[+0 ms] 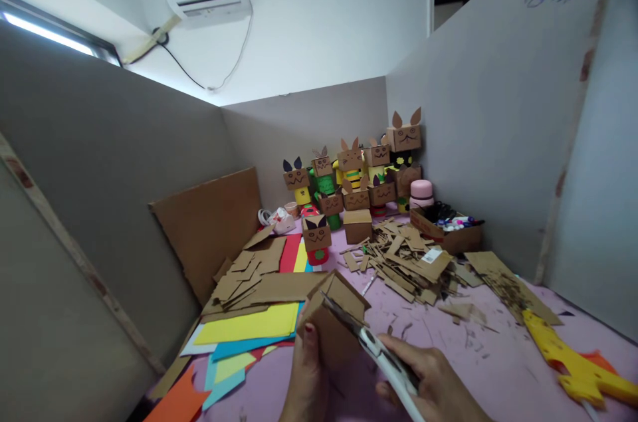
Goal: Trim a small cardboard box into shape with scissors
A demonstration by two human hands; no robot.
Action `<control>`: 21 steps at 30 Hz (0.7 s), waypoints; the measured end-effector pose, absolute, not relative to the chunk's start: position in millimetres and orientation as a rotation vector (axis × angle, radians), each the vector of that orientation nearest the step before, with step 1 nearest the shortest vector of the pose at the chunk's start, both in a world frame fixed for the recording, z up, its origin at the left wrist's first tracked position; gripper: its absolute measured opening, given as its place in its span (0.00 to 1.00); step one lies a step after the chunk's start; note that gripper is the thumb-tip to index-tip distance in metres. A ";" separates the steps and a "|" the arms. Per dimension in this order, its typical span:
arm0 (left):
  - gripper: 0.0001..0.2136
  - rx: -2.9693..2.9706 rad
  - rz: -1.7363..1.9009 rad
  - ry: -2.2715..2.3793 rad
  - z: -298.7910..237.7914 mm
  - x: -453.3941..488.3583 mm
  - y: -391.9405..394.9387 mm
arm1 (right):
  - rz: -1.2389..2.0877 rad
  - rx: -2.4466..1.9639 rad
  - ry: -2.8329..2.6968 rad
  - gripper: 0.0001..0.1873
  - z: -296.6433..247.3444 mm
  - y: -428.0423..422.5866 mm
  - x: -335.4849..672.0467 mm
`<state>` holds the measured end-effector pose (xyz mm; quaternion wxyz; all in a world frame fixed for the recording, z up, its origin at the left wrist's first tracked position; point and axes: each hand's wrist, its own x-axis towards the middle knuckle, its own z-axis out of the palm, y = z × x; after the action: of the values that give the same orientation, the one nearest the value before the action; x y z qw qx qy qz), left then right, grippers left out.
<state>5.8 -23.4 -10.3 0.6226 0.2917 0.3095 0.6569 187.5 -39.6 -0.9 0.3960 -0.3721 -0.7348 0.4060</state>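
Observation:
My left hand is closed around the left side of a small cardboard box, held tilted above the table's near side. In my right hand is a pair of scissors with white and dark handles. The blades point up and to the left, lying across the box's upper edge. I cannot tell whether they are touching the cardboard. The palm side of my left hand is hidden. Just behind the box lies a flat cardboard strip.
Coloured paper lies at the left. Several cardboard animal figures stand at the back, beside a plain box. Cardboard scraps are heaped right of centre. A yellow glue gun lies at right, near a pen box.

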 end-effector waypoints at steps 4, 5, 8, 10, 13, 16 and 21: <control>0.28 0.461 1.584 0.754 -6.9 0.6 -17.7 | 1.232 -1.015 -1.376 0.27 -1.6 -32.8 184.6; 0.27 0.427 1.593 0.744 -6.2 -1.3 -16.6 | 1.288 -1.012 -1.221 0.30 -1.0 -31.1 185.3; 0.25 0.419 1.547 0.626 -4.0 -5.8 -15.6 | 1.516 -0.898 -0.841 0.30 -0.6 -28.3 190.0; 0.26 0.420 1.487 0.575 -2.3 -7.2 -17.0 | 1.700 -0.808 -0.736 0.28 -3.5 -27.8 192.7; 0.27 0.381 1.383 0.548 0.8 -8.2 -20.6 | 1.795 -0.778 -0.822 0.31 -11.8 -26.4 193.5; 0.22 0.406 1.276 0.463 3.7 -9.1 -24.1 | 1.762 -0.760 -0.908 0.36 -17.6 -24.5 193.0; 0.19 0.492 1.174 0.346 3.2 -10.3 -25.4 | 1.901 -0.699 -0.709 0.32 -16.5 -27.1 192.8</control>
<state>-10.3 -25.4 3.2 0.7903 0.2285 0.1605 0.5454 192.8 -27.1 -16.5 0.4776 -0.2860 -0.2904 0.7783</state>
